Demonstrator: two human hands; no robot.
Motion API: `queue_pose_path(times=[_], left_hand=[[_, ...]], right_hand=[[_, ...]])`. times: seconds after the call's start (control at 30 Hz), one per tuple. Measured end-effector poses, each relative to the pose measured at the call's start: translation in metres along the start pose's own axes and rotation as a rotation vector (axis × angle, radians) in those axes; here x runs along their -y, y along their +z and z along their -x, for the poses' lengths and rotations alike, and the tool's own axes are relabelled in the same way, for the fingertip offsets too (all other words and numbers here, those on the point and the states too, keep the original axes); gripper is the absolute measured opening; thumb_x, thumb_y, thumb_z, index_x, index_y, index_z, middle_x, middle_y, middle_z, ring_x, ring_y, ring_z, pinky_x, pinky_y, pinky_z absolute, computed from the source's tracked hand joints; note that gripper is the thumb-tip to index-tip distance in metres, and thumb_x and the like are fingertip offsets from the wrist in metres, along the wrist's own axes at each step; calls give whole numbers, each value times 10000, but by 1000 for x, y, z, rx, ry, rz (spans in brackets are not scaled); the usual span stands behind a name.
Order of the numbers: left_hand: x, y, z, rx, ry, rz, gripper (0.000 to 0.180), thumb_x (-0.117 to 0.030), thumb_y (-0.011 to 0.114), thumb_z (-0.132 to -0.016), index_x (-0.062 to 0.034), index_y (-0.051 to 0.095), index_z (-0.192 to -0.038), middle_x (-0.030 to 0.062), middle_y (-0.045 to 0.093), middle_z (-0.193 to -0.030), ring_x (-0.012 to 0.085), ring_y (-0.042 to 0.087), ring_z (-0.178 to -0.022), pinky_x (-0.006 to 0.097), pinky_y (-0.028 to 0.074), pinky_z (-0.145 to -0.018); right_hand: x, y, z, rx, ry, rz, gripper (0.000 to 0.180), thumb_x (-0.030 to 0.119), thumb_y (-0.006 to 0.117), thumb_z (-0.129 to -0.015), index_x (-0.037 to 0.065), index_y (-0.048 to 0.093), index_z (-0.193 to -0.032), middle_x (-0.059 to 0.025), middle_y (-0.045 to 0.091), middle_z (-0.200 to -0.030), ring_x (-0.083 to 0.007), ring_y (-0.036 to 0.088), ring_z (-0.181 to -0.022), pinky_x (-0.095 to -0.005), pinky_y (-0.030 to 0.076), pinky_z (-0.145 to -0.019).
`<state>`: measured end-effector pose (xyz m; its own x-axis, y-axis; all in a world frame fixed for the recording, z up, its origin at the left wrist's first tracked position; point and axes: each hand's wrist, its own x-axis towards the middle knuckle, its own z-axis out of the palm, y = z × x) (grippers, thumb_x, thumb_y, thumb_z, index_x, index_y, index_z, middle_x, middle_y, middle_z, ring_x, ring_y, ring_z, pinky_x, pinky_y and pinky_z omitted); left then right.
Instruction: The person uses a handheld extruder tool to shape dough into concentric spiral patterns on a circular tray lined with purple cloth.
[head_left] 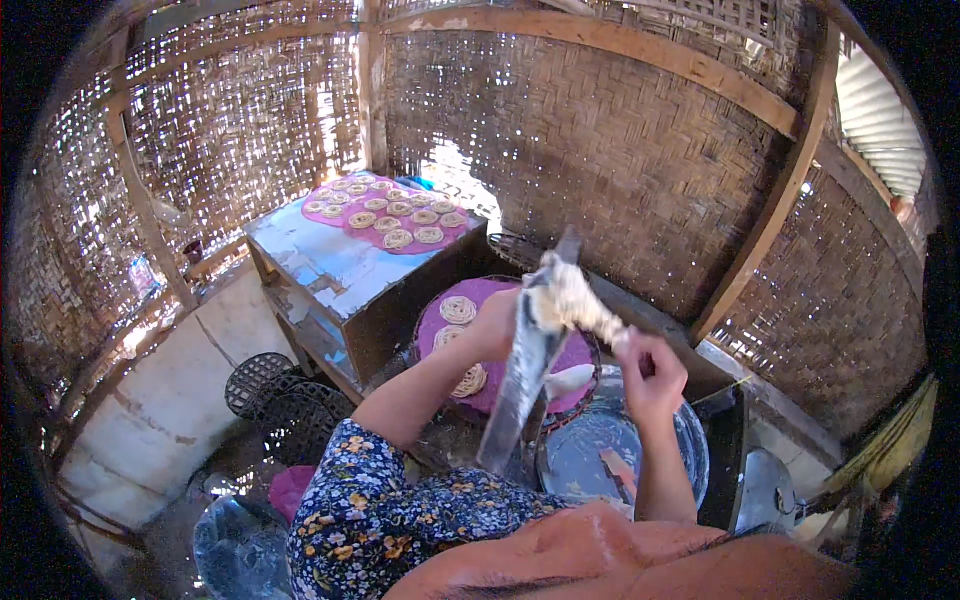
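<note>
"Many pale coils (397,238) to the far left — what do they lie on?"

"On pink cloth (372,238), up on the desk (300,245). Come right and there's a round tray (485,287) bearing more coils (457,310), with the left hand (497,325) over it."

"How is that left grip set?"

"I can't tell how far it is closed. Its fingers go out of sight behind the long bar (512,400); the hand sits right at the bar's left side."

"And the bar's own line?"

"Steep in the view. Its near end is low, by the person's flowered clothing (450,500); its far end points up and slightly right, towards the woven wall (600,150)."

"So where is the pale bundle (578,300)?"

"Across the bar from the left hand, on the right. It's thick at the bar and thinner further out, and its long axis slants down and rightwards — to the right hand (655,378)."

"Which hand is nearer to it, then?"

"The right, at the thin end: fingertips pinched closed on it, with a gap behind the pinch where thumb and forefinger bow apart. The left is nearer the thick end, but the bar stands between."

"Anything below the right hand?"

"A wide basin (580,455), whitish inside, with a flat orange piece (618,468) lying in it."

"Is all that sharp?"

"No. Bar and bundle are blurred, so I can't make out their finer detail."
</note>
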<state>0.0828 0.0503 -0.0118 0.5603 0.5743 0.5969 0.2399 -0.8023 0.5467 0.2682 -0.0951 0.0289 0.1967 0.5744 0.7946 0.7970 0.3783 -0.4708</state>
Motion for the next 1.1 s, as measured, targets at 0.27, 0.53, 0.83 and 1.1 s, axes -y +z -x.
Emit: queue_pose_path(times=[0.27,0.53,0.83,1.1], left_hand=[[71,24,6,-38,-285,789,315,-321,556,-761,-88,552,-974,56,594,-884,200,584,-762,330,475,-704],[39,-67,25,-190,-129,1112,421,-151,674,-632,-29,478,-984,87,526,-900,234,545,-817,392,467,-711],[20,-61,-9,-261,259,1710,337,-197,663,-640,-126,514,-934,37,494,-825,254,513,-805,449,378,-824],[-5,-36,-15,60,572,1684,540,-266,697,-638,-59,461,-1078,81,446,-903,304,518,-922,450,420,-822]], right_hand=[[-5,0,32,335,26,-274,169,83,691,-643,33,604,-779,-96,598,-700,-175,583,-605,-255,446,-556],[-33,-129,53,539,453,325,167,71,606,-636,-12,610,-781,-112,601,-632,-215,600,-612,-302,456,-576],[-106,-67,152,1140,246,598,427,264,575,-682,70,541,-1061,-156,606,-797,-285,598,-729,-364,473,-653],[41,42,55,808,1059,-1889,1119,861,217,-514,-25,378,-1179,-219,568,-765,-273,540,-546,-337,430,-458]])
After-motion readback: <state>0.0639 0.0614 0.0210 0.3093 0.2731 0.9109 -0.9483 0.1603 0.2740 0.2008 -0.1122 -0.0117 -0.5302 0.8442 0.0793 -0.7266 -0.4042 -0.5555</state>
